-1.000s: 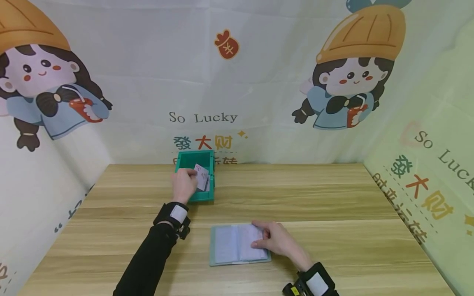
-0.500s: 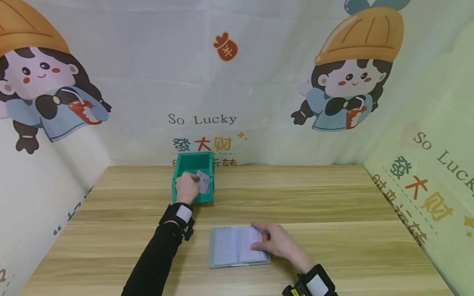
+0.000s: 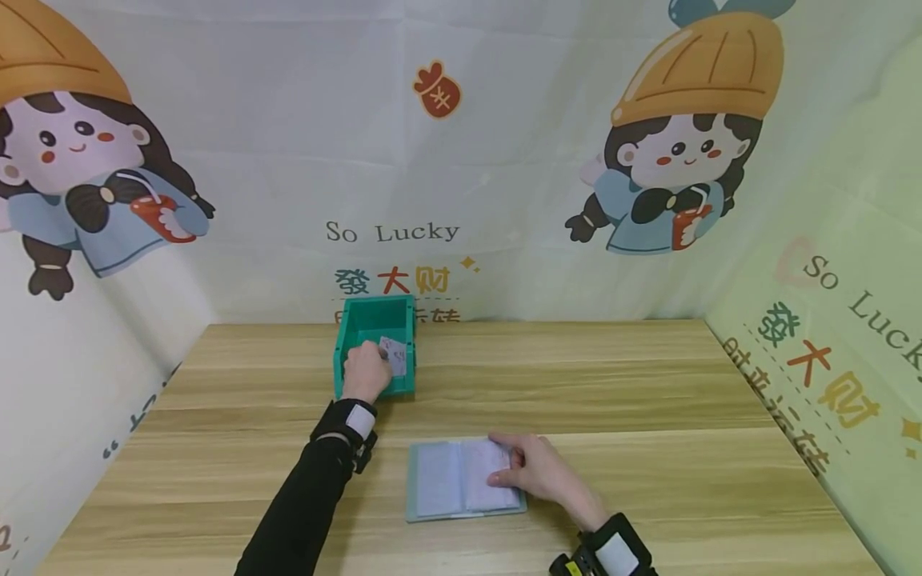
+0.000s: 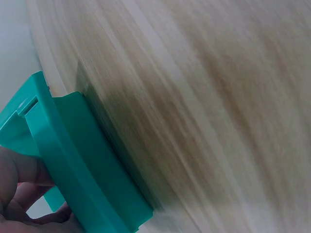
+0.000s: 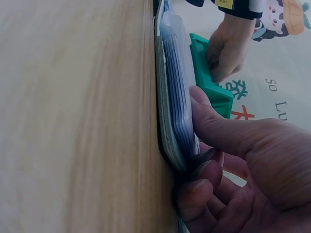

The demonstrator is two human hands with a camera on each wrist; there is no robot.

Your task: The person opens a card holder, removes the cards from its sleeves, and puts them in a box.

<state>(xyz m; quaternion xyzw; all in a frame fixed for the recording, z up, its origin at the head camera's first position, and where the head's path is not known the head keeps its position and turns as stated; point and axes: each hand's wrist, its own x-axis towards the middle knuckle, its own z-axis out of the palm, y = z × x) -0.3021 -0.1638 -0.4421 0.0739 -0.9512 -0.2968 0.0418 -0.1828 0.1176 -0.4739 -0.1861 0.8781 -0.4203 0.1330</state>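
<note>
A small open green box (image 3: 374,308) stands at the back of the table, holding a pale printed card (image 3: 394,352). Reaching into it, my left hand (image 3: 366,372) has curled fingers and pinches the card's left edge; the fingertips are partly hidden. In the left wrist view, the curled fingers (image 4: 29,177) are down inside the box wall. A light blue card holder (image 3: 439,480) lies open nearer to me, with clear sleeves. My right hand (image 3: 540,468) grips its right edge. The right wrist view has the thumb (image 5: 206,114) on the sleeves and fingers curled at the cover's edge.
The wooden table (image 3: 612,384) ends at a printed backdrop cloth (image 3: 504,160) behind and at the sides. The box stands close to the back edge. A gap of bare wood separates it from the card holder.
My left hand has moved slightly right and lower into the box. The card has shifted down and changed its tilt. My right hand and the card holder have stayed in place.
</note>
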